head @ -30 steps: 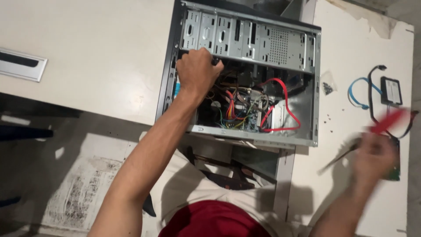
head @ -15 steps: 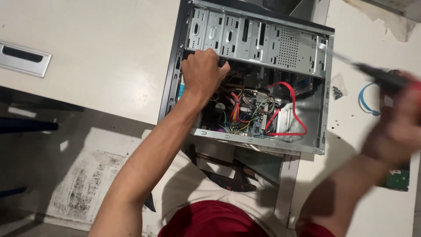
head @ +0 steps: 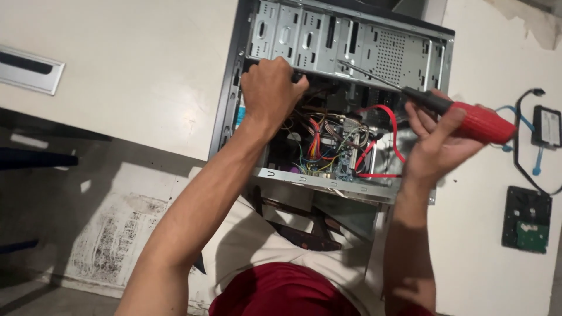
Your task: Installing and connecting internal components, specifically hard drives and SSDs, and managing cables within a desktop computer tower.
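The left hand (head: 270, 93) covers whatever it grips inside the computer case (head: 345, 111), whose far edge is cut off, and the screwdriver (head: 433, 105) tip blurs.

A computer case (head: 333, 105) lies between two desks, drives (head: 525, 219) at its right.

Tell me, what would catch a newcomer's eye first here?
Probably the open computer case in the middle, its inside a tangle of red and coloured cables. The left hand grips something inside it near the drive bays, while the right hand holds a red-handled screwdriver with its tip pointing into the case. On the white table to the right lie two drives.
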